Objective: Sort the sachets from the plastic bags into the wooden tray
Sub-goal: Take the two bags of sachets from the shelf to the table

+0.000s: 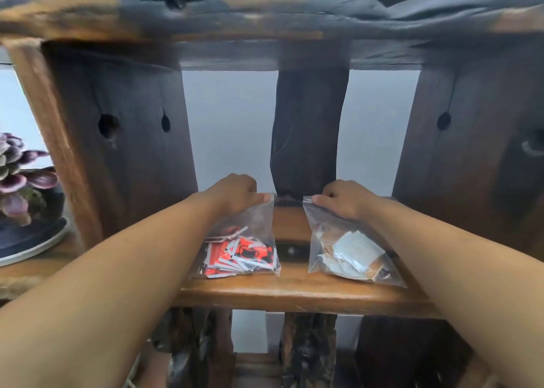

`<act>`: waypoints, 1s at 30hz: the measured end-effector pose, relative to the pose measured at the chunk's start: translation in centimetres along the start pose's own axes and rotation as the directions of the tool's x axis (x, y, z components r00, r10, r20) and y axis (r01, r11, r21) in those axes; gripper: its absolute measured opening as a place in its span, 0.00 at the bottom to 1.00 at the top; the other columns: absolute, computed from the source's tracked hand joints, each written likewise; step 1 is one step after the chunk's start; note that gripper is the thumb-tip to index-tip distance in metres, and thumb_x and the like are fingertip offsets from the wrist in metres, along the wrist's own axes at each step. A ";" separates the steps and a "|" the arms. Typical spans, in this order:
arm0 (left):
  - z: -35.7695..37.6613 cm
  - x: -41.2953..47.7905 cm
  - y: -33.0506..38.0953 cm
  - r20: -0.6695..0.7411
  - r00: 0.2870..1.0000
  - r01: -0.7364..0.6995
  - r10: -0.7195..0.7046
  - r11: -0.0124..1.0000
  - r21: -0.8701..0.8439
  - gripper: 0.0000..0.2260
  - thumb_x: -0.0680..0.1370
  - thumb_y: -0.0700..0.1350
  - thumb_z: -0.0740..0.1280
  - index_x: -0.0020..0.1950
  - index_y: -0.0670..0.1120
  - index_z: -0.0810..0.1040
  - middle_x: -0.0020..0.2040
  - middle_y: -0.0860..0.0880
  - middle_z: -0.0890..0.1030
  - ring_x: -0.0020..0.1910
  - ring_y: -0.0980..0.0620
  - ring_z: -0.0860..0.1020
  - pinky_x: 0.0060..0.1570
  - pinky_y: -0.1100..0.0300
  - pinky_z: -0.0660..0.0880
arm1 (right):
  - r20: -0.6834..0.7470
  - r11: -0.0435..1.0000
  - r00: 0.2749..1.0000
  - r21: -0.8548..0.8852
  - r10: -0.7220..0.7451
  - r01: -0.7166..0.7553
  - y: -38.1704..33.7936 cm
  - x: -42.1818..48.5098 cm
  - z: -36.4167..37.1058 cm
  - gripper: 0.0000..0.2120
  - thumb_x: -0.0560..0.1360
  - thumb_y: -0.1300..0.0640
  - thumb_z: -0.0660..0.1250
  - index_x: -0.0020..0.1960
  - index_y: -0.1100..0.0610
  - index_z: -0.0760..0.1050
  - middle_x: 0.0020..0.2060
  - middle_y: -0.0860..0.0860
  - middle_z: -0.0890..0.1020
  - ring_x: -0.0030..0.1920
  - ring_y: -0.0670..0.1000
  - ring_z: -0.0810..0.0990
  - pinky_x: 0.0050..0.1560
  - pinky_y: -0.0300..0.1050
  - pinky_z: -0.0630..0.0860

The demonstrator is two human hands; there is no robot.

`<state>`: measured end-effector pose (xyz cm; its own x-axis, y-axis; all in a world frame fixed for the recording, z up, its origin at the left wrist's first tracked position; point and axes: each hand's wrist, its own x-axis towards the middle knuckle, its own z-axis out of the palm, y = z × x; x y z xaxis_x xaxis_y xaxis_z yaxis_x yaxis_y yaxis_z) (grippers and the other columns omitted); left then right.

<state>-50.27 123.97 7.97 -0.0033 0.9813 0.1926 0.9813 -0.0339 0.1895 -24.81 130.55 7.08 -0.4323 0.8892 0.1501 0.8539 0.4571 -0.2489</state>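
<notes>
Two clear plastic zip bags stand on a wooden shelf point(294, 293). The left bag point(253, 219) holds several red, white and black sachets point(241, 255). My left hand point(232, 193) grips its top edge. The right bag point(321, 234) holds several white and brown sachets point(353, 252). My right hand point(344, 199) pinches its top edge. Both bags rest with their bottoms on the shelf. No wooden tray is in view.
Dark wooden uprights point(306, 128) stand behind the bags, with a thick wooden beam point(206, 13) overhead. A potted purple succulent point(17, 169) on a plate point(32, 246) sits at the left. A lower shelf level shows below.
</notes>
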 end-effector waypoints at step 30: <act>-10.9 -14.1 6.9 -0.357 0.923 -0.146 0.144 0.989 0.022 0.19 0.77 0.58 0.67 0.33 0.50 0.67 0.33 0.53 0.72 0.32 0.55 0.70 0.30 0.61 0.60 | -0.328 0.997 0.942 -0.044 -0.072 0.061 -7.0 -15.2 -10.2 0.23 0.78 0.40 0.62 0.32 0.53 0.66 0.32 0.50 0.73 0.37 0.56 0.75 0.32 0.46 0.64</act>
<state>-45.60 107.84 17.06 0.0696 0.8333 0.5485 0.9754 -0.1722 0.1379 -21.26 113.68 16.29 -0.3740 0.7978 0.4730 0.8378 0.5093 -0.1967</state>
